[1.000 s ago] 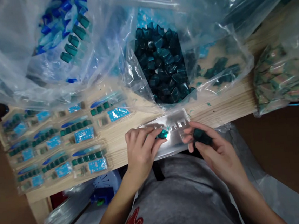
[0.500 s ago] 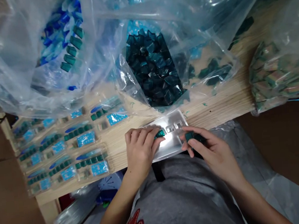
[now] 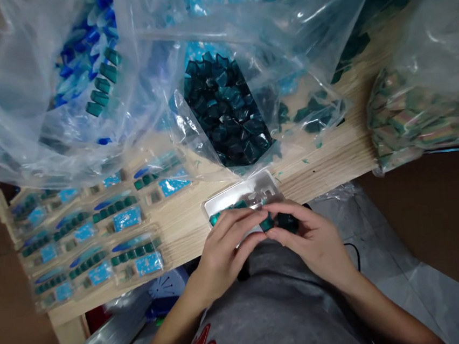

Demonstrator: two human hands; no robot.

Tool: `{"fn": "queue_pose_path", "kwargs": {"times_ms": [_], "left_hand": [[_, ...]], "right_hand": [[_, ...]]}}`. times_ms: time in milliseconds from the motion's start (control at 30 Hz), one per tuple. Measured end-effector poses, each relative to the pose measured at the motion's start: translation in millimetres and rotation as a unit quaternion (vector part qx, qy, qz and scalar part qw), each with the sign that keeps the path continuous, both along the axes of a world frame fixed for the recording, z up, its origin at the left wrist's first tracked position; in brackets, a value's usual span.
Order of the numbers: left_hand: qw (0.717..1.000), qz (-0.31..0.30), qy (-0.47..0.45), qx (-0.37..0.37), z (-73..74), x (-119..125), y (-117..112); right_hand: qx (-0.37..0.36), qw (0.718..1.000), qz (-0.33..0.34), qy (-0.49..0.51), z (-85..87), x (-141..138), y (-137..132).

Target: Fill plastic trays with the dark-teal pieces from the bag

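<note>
My left hand [image 3: 229,250] and my right hand [image 3: 312,237] meet over the near edge of a clear plastic blister tray [image 3: 242,193]. A small teal glass tile [image 3: 267,222] sits at my left fingertips, close against my right fingers. My right hand [image 3: 312,237] grips several dark teal glass tiles [image 3: 287,222]. Further teal tiles [image 3: 227,210] lie in a row in the tray's left part, partly hidden by my left fingers.
A plastic bag of dark teal glass tiles [image 3: 226,110] stands just beyond the tray on a pale wooden board [image 3: 326,165]. Filled blister packs [image 3: 116,221] lie to the left. Bags of blue tiles [image 3: 82,72] and green tiles [image 3: 406,117] rest farther out.
My hands have moved together, and my left hand has slid from the tray's middle toward its near edge. The teal tile is now between them. The view has shifted slightly left.
</note>
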State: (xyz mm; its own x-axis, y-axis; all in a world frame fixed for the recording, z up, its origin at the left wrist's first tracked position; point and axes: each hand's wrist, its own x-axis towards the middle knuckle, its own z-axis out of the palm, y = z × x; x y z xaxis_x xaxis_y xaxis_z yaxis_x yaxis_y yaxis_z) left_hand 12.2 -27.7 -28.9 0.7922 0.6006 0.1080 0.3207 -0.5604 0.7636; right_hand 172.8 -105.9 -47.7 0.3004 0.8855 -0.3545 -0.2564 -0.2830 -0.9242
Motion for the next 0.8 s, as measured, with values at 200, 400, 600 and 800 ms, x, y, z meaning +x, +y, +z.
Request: {"fn": "queue_pose_path", "kwargs": {"times_ms": [200, 400, 600, 800], "left_hand": [[0.998, -0.015, 0.029, 0.057, -3.9, 3, 4], [0.967, 0.035, 0.125, 0.221, -8.7, 5, 13], [0.967, -0.005, 0.126, 0.223, -14.7, 13, 17], [0.964, -0.015, 0.112, 0.241, -18.8, 17, 14]], "right_hand": [[-0.012, 0.999, 0.021, 0.031, 3.4, 5, -2], [-0.049, 0.996, -0.063, 0.034, -7.9, 14, -8], [-0.034, 0.996, -0.061, 0.047, -14.8, 20, -12], [-0.014, 0.996, -0.057, 0.069, -20.0, 17, -9]]}}
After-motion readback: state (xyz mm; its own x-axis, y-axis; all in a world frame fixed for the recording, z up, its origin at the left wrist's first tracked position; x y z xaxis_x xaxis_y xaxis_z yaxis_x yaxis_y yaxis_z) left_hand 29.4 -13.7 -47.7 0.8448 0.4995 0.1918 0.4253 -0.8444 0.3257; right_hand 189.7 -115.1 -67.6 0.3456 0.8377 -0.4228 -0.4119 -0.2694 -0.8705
